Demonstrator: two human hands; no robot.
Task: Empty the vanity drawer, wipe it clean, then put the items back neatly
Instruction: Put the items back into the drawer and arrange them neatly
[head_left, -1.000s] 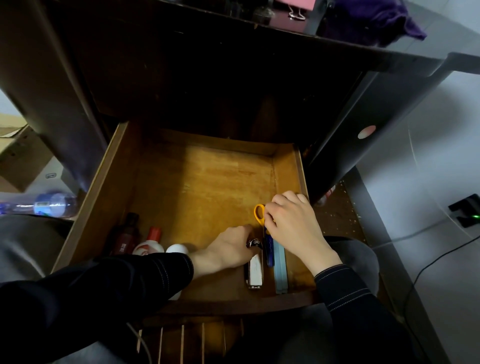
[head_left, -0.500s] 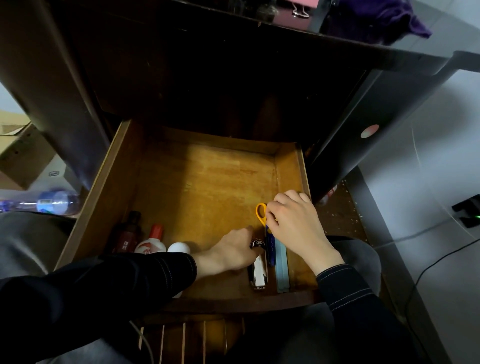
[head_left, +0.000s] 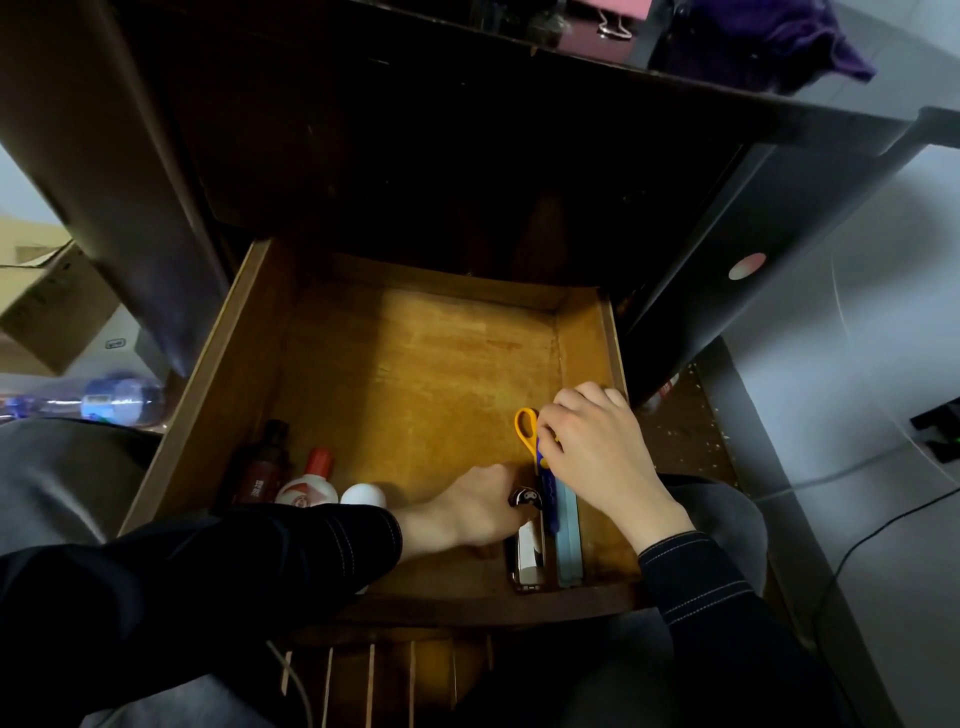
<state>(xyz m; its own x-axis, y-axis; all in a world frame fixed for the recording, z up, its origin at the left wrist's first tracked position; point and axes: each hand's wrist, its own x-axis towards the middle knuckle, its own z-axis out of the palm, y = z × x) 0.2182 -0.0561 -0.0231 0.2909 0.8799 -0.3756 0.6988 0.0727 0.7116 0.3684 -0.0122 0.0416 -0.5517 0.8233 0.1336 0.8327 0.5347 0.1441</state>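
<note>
The wooden vanity drawer (head_left: 236, 353) stands pulled open. At its front right lie yellow-handled scissors (head_left: 528, 434), a pale blue flat case (head_left: 568, 540) and a small metal case (head_left: 527, 556) with a round charm. My right hand (head_left: 597, 452) curls over the scissors' handle end. My left hand (head_left: 467, 512) rests beside the metal case, fingers touching its top. At the front left stand a dark brown bottle (head_left: 262, 465), a white bottle with a red cap (head_left: 311, 480) and a white egg-shaped thing (head_left: 363, 494).
The dark vanity top (head_left: 675, 83) overhangs the drawer, with a purple cloth (head_left: 763, 41) and a binder clip on it. A cardboard box (head_left: 47, 306) and a plastic water bottle (head_left: 117, 399) lie at the left. Cables and a power strip (head_left: 935, 431) are on the right floor.
Both hands have stayed at the front right items, with only slight shifts of the fingers. The view has drifted a little.
</note>
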